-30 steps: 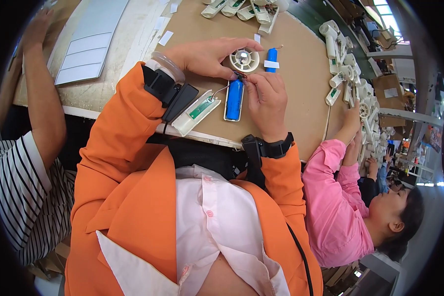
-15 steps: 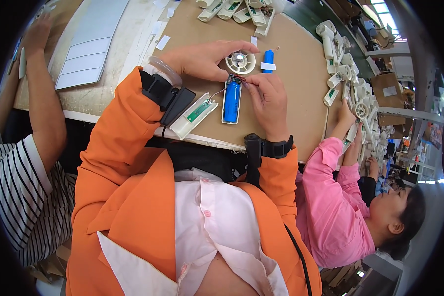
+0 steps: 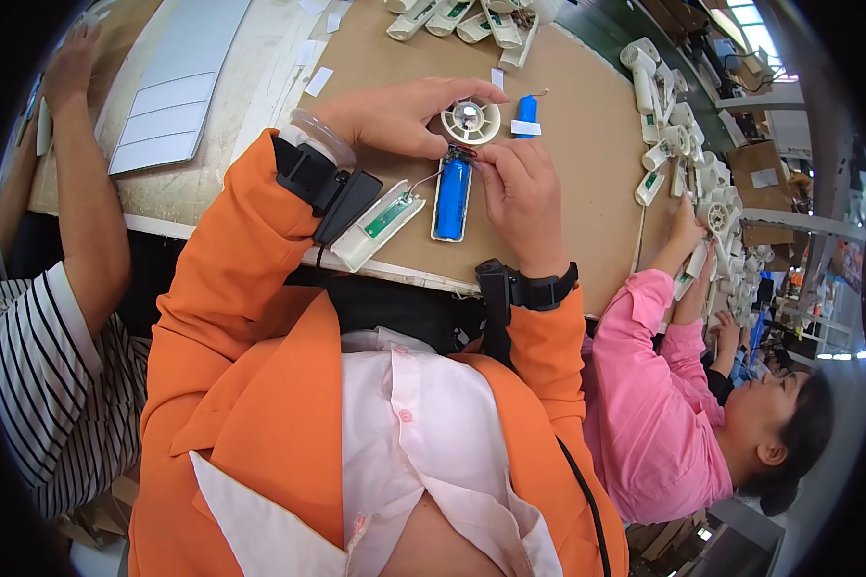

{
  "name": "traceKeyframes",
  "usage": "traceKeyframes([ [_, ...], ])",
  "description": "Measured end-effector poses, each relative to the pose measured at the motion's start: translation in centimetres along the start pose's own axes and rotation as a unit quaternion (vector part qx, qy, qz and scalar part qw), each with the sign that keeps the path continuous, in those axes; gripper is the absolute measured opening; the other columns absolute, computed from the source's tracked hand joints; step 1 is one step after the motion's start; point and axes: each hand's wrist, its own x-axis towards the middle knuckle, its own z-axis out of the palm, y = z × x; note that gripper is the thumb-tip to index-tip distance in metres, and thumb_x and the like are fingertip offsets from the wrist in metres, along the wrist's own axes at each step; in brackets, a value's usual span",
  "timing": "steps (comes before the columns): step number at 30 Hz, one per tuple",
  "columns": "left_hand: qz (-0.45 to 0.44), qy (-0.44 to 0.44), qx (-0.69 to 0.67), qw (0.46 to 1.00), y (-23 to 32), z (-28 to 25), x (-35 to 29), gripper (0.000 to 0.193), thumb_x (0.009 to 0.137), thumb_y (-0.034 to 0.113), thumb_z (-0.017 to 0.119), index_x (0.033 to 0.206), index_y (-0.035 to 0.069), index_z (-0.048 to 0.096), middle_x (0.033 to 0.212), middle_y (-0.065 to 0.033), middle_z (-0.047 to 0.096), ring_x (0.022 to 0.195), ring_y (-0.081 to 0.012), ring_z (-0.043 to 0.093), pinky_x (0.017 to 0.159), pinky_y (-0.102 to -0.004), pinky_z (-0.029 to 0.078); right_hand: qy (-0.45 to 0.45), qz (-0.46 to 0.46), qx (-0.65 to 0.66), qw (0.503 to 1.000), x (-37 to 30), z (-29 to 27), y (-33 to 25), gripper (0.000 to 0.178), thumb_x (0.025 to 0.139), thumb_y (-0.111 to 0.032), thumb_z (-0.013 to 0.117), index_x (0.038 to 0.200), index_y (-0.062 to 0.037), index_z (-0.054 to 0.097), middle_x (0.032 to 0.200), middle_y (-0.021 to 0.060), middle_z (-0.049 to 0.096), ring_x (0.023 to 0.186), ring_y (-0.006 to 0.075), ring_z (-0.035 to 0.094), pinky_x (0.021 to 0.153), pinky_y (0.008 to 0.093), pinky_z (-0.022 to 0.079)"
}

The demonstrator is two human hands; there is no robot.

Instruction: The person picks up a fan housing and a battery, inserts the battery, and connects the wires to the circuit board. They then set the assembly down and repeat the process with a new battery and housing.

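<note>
My left hand (image 3: 390, 115) curves round a white round fan head (image 3: 492, 125), its fingers along the far side and its thumb by the wires. Below the head runs a white handle shell (image 3: 437, 229) holding a blue cylindrical battery (image 3: 451, 200). My right hand (image 3: 524, 192) pinches thin wires (image 3: 463, 152) at the battery's upper end; the fingertips partly hide them. Left of the handle lies a loose white half-shell (image 3: 357, 249) with a green circuit board (image 3: 390, 217), joined by a thin wire. Beyond my right hand sits another blue battery (image 3: 526, 108) with a white strip.
White fan shells lie at the far edge (image 3: 443, 19) and in a long pile on the right (image 3: 707, 183), where a co-worker in a pink shirt (image 3: 645, 394) reaches. A pale panel (image 3: 178, 91) and white slips (image 3: 318, 82) lie left. A striped-sleeved co-worker (image 3: 48, 356) sits left.
My right fingers have shifted slightly at the wires, now bunched closer to the fan head. The left hand stays still. The pink-sleeved co-worker's hands moved slightly among the pile.
</note>
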Motion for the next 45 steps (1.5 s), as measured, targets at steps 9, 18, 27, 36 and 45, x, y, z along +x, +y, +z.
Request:
traceKeyframes([
  [9,-0.026,-0.004,-0.046,0.999,0.4,0.1,-0.1,0.079,0.069,-0.004,0.051,0.146,0.009,0.036,0.129,-0.0118,0.052,0.116,-0.0222,0.051,0.104,-0.0309,0.037,0.014,0.008,-0.022,1.000,-0.5,0.7,-0.6,0.014,0.079,0.003,0.067,0.092,-0.0015,0.063,0.087,0.0119,0.062,0.081,0.0303,0.058,0.072,0.0384,0.048],
  [18,-0.008,-0.010,-0.107,0.994,0.8,0.0,0.7,0.081,0.077,0.006,0.060,0.151,0.011,0.028,0.124,-0.0076,0.053,0.111,-0.0158,0.051,0.100,-0.0269,0.038,0.102,0.083,0.076,0.988,-1.4,-0.6,0.1,0.018,0.080,0.006,0.064,0.097,-0.0021,0.064,0.086,0.0109,0.062,0.075,0.0259,0.060,0.067,0.0335,0.050],
  [27,-0.089,0.093,0.008,0.992,2.8,1.4,0.1,0.087,0.079,0.023,0.077,0.150,0.009,0.026,0.123,-0.0141,0.056,0.106,-0.0240,0.060,0.092,-0.0345,0.048,0.214,0.098,0.065,0.970,-1.4,0.2,1.2,0.017,0.077,-0.001,0.065,0.093,-0.0072,0.066,0.076,0.0085,0.063,0.061,0.0220,0.059,0.057,0.0320,0.048],
  [36,-0.207,0.117,0.332,0.913,6.2,4.2,1.3,0.080,0.074,0.021,0.076,0.143,0.010,0.036,0.120,-0.0213,0.051,0.098,-0.0404,0.060,0.083,-0.0444,0.051,0.235,0.086,0.083,0.965,-1.4,-0.6,1.2,0.017,0.076,0.001,0.064,0.091,-0.0076,0.067,0.070,0.0073,0.062,0.058,0.0237,0.059,0.054,0.0334,0.047],
  [45,-0.172,0.111,0.345,0.916,3.8,-0.2,-2.6,0.075,0.072,0.006,0.065,0.142,0.014,0.039,0.121,-0.0209,0.049,0.098,-0.0385,0.060,0.080,-0.0424,0.053,0.233,0.092,0.083,0.964,-1.9,-0.6,1.1,0.014,0.077,-0.001,0.063,0.088,-0.0092,0.067,0.067,0.0062,0.061,0.055,0.0230,0.058,0.053,0.0341,0.047],
])
